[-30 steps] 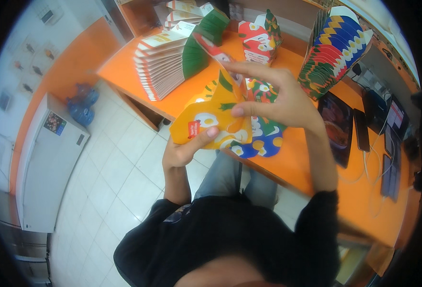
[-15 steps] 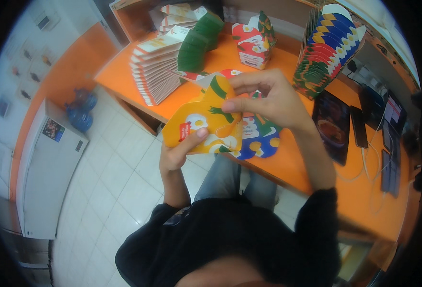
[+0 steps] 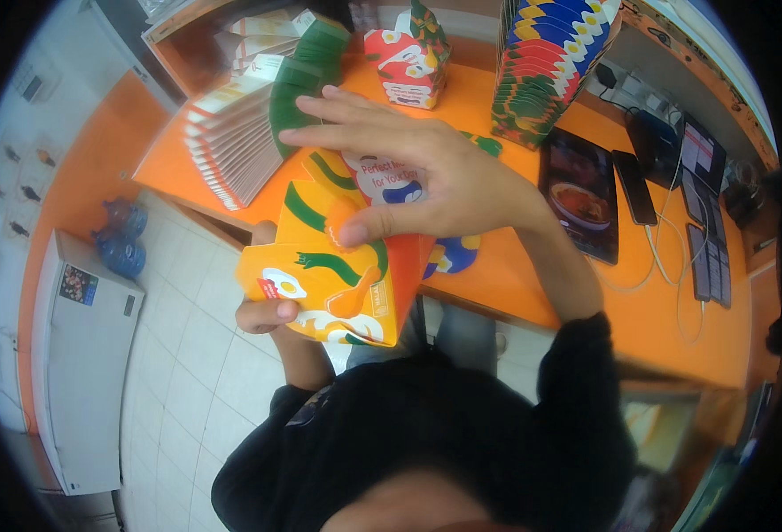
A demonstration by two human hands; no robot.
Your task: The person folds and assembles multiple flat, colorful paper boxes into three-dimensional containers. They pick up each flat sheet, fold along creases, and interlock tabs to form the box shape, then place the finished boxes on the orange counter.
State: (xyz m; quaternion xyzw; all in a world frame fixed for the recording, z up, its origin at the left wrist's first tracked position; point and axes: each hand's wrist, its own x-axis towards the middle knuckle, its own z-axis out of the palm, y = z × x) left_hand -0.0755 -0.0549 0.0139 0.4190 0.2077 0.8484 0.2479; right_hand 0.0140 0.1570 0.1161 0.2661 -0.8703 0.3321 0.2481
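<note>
A yellow paper food box (image 3: 320, 284), printed with eggs and green vegetables, is held tilted over the table's near edge. Its folds look partly raised, and a red-orange side panel shows at its right. My left hand (image 3: 268, 315) grips the box at its lower left, thumb on the front and the other fingers mostly hidden behind. Above the box, my right hand (image 3: 435, 168) is spread, fingers stretched to the left, its thumb at the upper flap. Past my right wrist lies a blue printed carton piece (image 3: 453, 254).
A folded red box (image 3: 406, 66) stands at the back of the orange table (image 3: 515, 284). Nested printed boxes (image 3: 555, 66) rise to its right, and fanned white cartons (image 3: 240, 133) lie left. A tablet (image 3: 579, 199), a phone (image 3: 633, 188) and cables occupy the right side.
The box has moved left and nearer to me, and its upper flaps stand more apart. My right hand has let go its pinch and spread its fingers. The view has shifted.
</note>
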